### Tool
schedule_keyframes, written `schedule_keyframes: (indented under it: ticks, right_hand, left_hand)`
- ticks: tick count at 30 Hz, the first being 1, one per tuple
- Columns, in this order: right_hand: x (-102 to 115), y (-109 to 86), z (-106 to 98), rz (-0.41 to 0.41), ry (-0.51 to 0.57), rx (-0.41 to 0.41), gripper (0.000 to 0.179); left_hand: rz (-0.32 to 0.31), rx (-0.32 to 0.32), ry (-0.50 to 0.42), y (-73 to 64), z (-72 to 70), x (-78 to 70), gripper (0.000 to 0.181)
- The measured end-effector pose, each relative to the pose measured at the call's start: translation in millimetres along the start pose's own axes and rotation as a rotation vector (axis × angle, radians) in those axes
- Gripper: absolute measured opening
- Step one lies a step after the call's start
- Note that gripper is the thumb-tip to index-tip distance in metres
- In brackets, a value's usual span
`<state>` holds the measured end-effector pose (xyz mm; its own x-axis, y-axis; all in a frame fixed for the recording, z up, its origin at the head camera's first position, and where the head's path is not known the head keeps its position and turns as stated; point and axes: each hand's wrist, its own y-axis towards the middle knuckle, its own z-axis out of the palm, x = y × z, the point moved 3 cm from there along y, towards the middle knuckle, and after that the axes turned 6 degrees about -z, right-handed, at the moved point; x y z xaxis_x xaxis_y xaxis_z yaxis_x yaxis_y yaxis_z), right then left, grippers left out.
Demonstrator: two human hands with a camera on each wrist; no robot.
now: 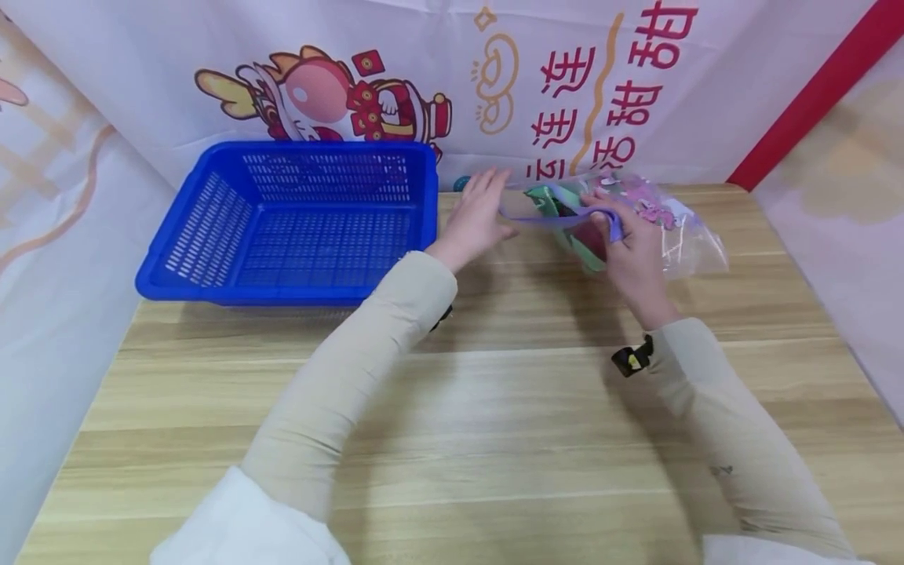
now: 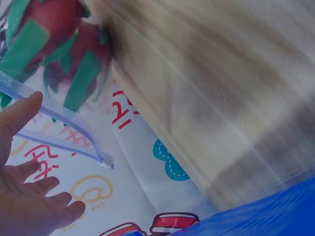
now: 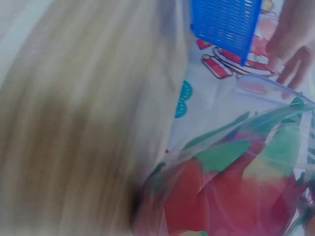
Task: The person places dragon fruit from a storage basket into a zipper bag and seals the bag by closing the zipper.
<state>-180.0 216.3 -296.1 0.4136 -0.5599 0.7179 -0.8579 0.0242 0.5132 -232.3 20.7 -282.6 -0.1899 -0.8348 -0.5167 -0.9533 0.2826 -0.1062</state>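
Note:
A clear zip bag (image 1: 695,245) with a purple zip strip and pink print lies toward the back right. Inside it are red things with green leaf-like flaps (image 2: 81,64), resembling dragon fruit. My right hand (image 1: 633,255) pinches the bag at its purple strip, thumb and fingers at the edge of the mouth. My left hand (image 1: 479,218) is at the strip's other end, fingers spread and thumb apart. In the left wrist view, the zip strip (image 2: 61,145) passes behind the gap between that hand's thumb and fingers. The bag's mouth gapes toward the left hand.
A blue plastic basket (image 1: 286,292) with slotted walls stands at the back left, beside my left forearm. The wooden table (image 1: 494,439) ends at a white printed cloth (image 1: 452,71) hung behind it. A small black device (image 1: 631,361) sits at my right wrist.

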Motion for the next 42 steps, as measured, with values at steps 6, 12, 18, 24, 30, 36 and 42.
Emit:
schedule_keyframes:
  ticks: [6, 12, 18, 24, 30, 36, 42]
  right_hand:
    - [6, 6.0, -13, 0.020, 0.137, -0.086, 0.033]
    - [6, 7.8, -26, 0.194, 0.294, -0.184, 0.012]
    - [12, 14.1, -36, 0.279, 0.516, -0.233, 0.013]
    - [18, 21.1, -45, 0.338, 0.701, -0.315, 0.017]
    - [21, 26.6, -48, 0.270, 0.770, -0.368, 0.015]
    - [24, 31.0, -51, 0.187, 0.682, -0.365, 0.024]
    - [24, 35.7, -60, 0.178, 0.667, -0.385, 0.027]
  left_hand:
    - [0.029, -0.020, 0.050, 2.7, -6.5, -2.6, 0.076]
    - [0.073, -0.090, 0.034, 4.2, -12.8, -5.9, 0.058]
    - [0.112, -0.153, 0.047, 3.2, -20.3, -9.3, 0.045]
    - [0.163, -0.180, 0.093, 1.2, -27.0, -13.5, 0.045]
    - [0.190, -0.229, 0.093, -4.1, -32.6, -17.0, 0.037]
    - [0.321, -0.371, 0.258, -15.2, -36.0, -21.0, 0.037]
    - [0.483, -0.558, 0.417, -27.6, -37.1, -30.3, 0.037]
